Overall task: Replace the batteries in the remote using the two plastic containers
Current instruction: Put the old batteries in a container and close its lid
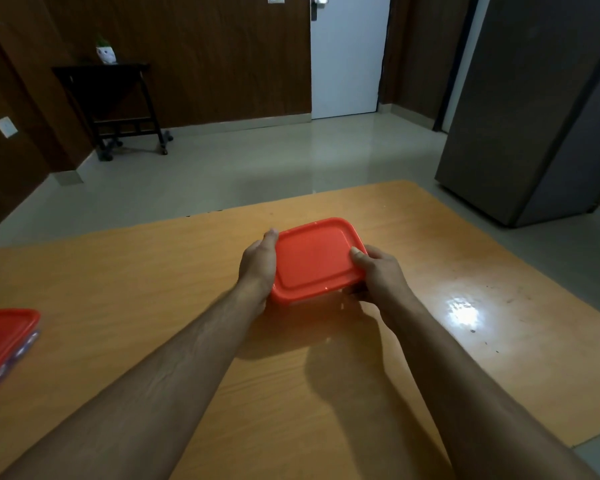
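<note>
A plastic container with a red lid sits in the middle of the wooden table. My left hand grips its left side, thumb along the lid's edge. My right hand grips its right near corner, thumb pressed on top of the lid. The lid is on and hides what is inside. A second container with a red lid stands at the table's left edge, partly cut off by the frame, with bluish things showing through its clear wall. No remote is in view.
A bright glare spot lies on the table to the right of my hands. Beyond the table are a tiled floor, a dark side table with a small pot, a white door and a grey cabinet.
</note>
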